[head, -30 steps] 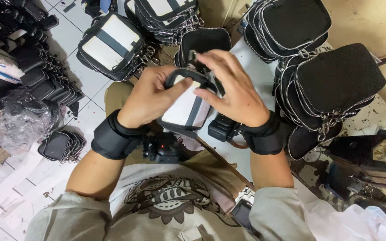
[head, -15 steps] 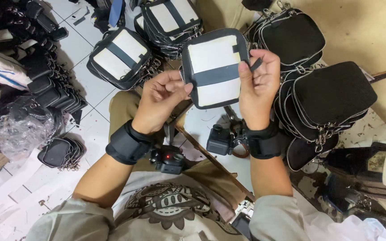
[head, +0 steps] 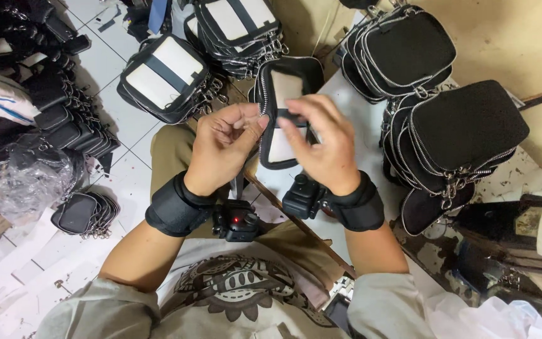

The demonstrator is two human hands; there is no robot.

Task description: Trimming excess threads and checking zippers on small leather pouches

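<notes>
I look down on a pale worktop [head: 359,125] that runs from my lap toward a tan wall, with white floor tiles [head: 105,69] to the left. Stacks of black zip pouches [head: 465,129] crowd the worktop's right side, and more stacks, showing white panels [head: 167,78], lie on the floor ahead and to the left. A crumpled plastic bag [head: 23,182] lies by the left edge. My left hand [head: 224,147] pinches the zip edge of a small black pouch with a white panel [head: 283,88], held above the worktop's near edge. My right hand [head: 324,141] curls over its front, fingers closed on the black strap. Bare worktop shows only in a narrow strip between the pouch and the right stacks.
</notes>
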